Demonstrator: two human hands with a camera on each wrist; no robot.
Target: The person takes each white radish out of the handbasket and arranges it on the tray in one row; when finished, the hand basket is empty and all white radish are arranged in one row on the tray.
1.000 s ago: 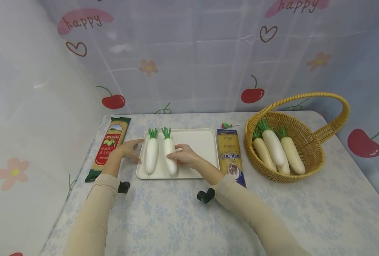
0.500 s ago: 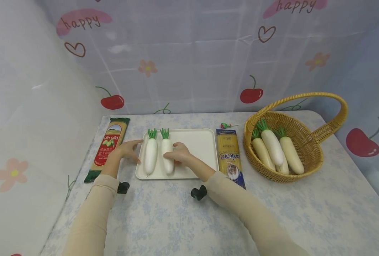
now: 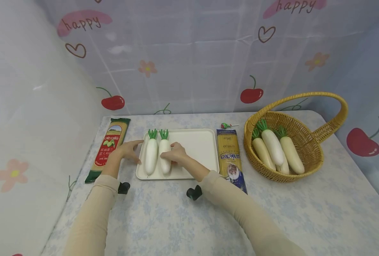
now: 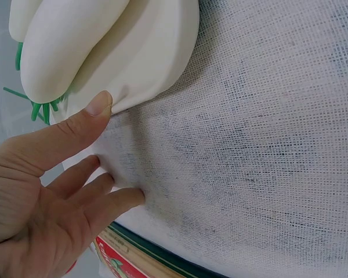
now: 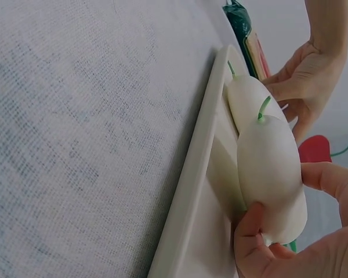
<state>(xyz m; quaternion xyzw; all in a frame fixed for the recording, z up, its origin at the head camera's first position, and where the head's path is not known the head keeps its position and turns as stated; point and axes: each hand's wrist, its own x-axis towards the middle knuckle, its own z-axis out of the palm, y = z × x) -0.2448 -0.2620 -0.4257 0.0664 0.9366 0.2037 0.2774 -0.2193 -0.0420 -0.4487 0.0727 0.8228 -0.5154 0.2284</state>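
Two white radishes with green tops lie side by side on a cream tray (image 3: 199, 145). My right hand (image 3: 178, 155) holds the right-hand radish (image 3: 165, 166), thumb on one side and fingers curled at the other, as the right wrist view shows. Its neighbour, the left radish (image 3: 151, 158), lies along the tray's left part. At the tray's left edge is my left hand (image 3: 127, 150), fingers spread and loosely bent, holding nothing. In the left wrist view its thumb (image 4: 97, 105) is right at the tray rim, and the other fingertips are over the cloth.
A pasta packet with a red label (image 3: 108, 145) lies left of the tray. On the right are a blue-and-gold pasta packet (image 3: 228, 149) and a lollipop (image 3: 226, 126). A wicker basket (image 3: 315, 156) with a tall handle holds several radishes at the far right.
My right hand has slid the right-hand radish leftward across the tray, closer to the left radish. My left hand has stayed at the tray's left edge.
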